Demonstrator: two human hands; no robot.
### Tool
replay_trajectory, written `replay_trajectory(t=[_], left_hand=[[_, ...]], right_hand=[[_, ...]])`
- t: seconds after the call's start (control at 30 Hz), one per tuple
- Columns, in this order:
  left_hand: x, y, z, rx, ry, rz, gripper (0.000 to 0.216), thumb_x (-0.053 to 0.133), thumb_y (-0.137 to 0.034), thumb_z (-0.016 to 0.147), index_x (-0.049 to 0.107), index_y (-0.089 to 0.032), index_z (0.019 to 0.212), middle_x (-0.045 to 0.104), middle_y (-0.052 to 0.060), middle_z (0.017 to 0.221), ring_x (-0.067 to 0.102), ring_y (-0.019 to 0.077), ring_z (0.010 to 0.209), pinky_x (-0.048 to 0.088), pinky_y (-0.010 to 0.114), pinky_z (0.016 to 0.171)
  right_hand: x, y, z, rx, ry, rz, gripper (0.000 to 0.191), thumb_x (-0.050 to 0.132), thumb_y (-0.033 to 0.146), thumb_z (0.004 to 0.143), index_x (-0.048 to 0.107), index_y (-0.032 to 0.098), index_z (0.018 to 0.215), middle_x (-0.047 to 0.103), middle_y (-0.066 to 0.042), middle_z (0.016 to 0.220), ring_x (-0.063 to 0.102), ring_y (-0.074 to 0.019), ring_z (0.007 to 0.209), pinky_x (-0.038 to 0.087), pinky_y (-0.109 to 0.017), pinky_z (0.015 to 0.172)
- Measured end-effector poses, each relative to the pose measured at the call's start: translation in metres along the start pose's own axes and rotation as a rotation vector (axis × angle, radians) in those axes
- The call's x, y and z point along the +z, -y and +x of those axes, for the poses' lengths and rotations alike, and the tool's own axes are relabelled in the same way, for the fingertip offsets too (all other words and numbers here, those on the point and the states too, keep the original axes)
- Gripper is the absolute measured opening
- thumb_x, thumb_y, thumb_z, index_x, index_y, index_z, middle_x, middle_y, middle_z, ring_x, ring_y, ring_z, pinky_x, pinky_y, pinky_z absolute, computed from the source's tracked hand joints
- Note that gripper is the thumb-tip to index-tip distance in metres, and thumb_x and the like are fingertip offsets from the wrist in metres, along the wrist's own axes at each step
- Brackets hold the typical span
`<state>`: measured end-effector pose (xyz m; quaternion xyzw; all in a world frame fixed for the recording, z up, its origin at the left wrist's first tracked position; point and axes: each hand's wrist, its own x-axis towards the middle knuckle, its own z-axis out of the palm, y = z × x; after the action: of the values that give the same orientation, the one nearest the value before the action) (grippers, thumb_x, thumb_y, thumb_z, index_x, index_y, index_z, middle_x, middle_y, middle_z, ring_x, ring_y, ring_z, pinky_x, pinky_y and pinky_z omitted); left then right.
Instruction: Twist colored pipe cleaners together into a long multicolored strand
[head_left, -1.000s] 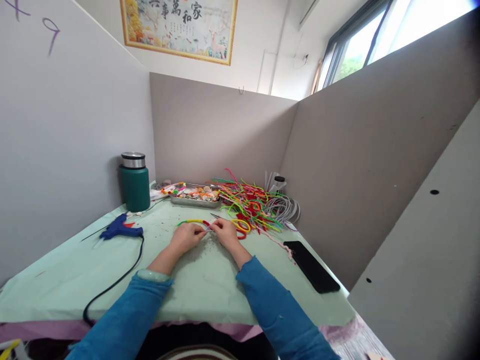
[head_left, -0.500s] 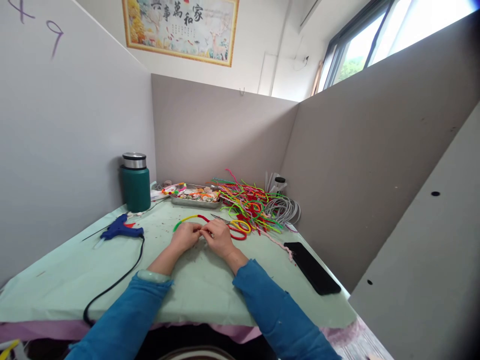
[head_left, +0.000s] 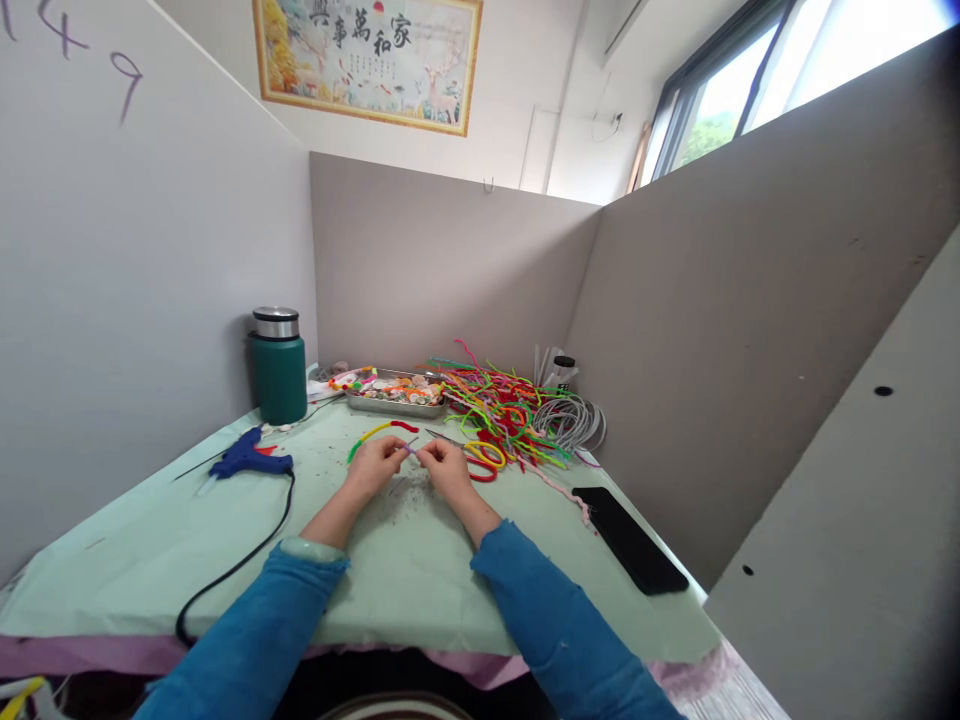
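Observation:
My left hand [head_left: 377, 467] is closed in a pinch on one end of a short, thin purple pipe cleaner [head_left: 410, 448]. At its other end, the fingertips of my right hand [head_left: 448, 468] are pinched together. Just beyond my left hand curves a green, yellow and red pipe cleaner strip [head_left: 384, 428]; whether it touches the hand I cannot tell. Scissors [head_left: 486, 457] with red and yellow handles lie right behind my right hand, blades pointing left.
A metal tray [head_left: 397, 407] of small pieces stands at the back, beside a heap of colourful pipe cleaners [head_left: 502, 400] and a grey coil [head_left: 574, 420]. To the left are a green flask [head_left: 279, 375] and a blue glue gun [head_left: 251, 458] with its cord. A black phone [head_left: 630, 540] lies right.
My hands have moved slightly apart, and the purple pipe cleaner now shows between the fingertips. More of the strip's red end is visible. The view has shifted a little.

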<state>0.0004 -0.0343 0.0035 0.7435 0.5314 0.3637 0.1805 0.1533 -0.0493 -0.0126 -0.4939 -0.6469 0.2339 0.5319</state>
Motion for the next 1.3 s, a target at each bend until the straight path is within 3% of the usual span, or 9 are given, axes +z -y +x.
replay_trajectory(t=[0.17, 0.43, 1.0, 1.17, 1.3], left_hand=[[0.004, 0.001, 0.0, 0.026, 0.035, -0.04, 0.035, 0.048, -0.047, 0.073, 0.065, -0.02, 0.085, 0.059, -0.003, 0.054, 0.052, 0.0123, 0.055, 0.036, 0.021, 0.054], [0.004, -0.002, -0.003, 0.013, 0.001, -0.002, 0.039, 0.048, -0.05, 0.072, 0.069, -0.019, 0.082, 0.06, -0.001, 0.056, 0.053, 0.0129, 0.057, 0.035, 0.021, 0.054], [-0.002, -0.016, -0.011, 0.007, -0.043, 0.32, 0.032, 0.045, -0.046, 0.076, 0.066, -0.022, 0.081, 0.066, 0.003, 0.072, 0.056, 0.0157, 0.067, 0.031, 0.024, 0.056], [-0.001, -0.015, -0.013, -0.002, -0.011, 0.416, 0.033, 0.044, -0.047, 0.076, 0.066, -0.024, 0.085, 0.067, 0.004, 0.077, 0.058, 0.0177, 0.074, 0.032, 0.024, 0.058], [-0.002, -0.015, -0.013, 0.017, 0.035, 0.453, 0.031, 0.045, -0.045, 0.076, 0.066, -0.027, 0.089, 0.068, 0.004, 0.08, 0.058, 0.0192, 0.077, 0.033, 0.024, 0.059]], right_hand=[[-0.002, -0.003, 0.002, 0.075, -0.022, 0.007, 0.016, 0.054, 0.03, 0.069, 0.058, 0.017, 0.062, 0.055, 0.003, 0.055, 0.05, -0.0121, 0.054, 0.038, -0.023, 0.053], [-0.001, -0.007, 0.002, 0.076, -0.001, -0.038, 0.015, 0.054, 0.03, 0.068, 0.058, 0.018, 0.061, 0.055, 0.003, 0.055, 0.05, -0.0123, 0.054, 0.038, -0.023, 0.053], [0.0, -0.012, 0.005, 0.058, 0.052, -0.017, 0.014, 0.052, 0.027, 0.071, 0.061, 0.017, 0.067, 0.058, 0.003, 0.058, 0.051, -0.0118, 0.054, 0.037, -0.021, 0.051], [-0.002, -0.015, 0.004, 0.036, 0.039, -0.133, 0.017, 0.05, 0.028, 0.075, 0.063, 0.019, 0.069, 0.062, 0.001, 0.063, 0.054, -0.0134, 0.06, 0.039, -0.023, 0.057], [-0.014, -0.013, 0.01, -0.01, -0.081, -0.306, 0.018, 0.047, 0.028, 0.078, 0.063, 0.021, 0.074, 0.064, -0.001, 0.071, 0.055, -0.0153, 0.067, 0.038, -0.025, 0.063]])
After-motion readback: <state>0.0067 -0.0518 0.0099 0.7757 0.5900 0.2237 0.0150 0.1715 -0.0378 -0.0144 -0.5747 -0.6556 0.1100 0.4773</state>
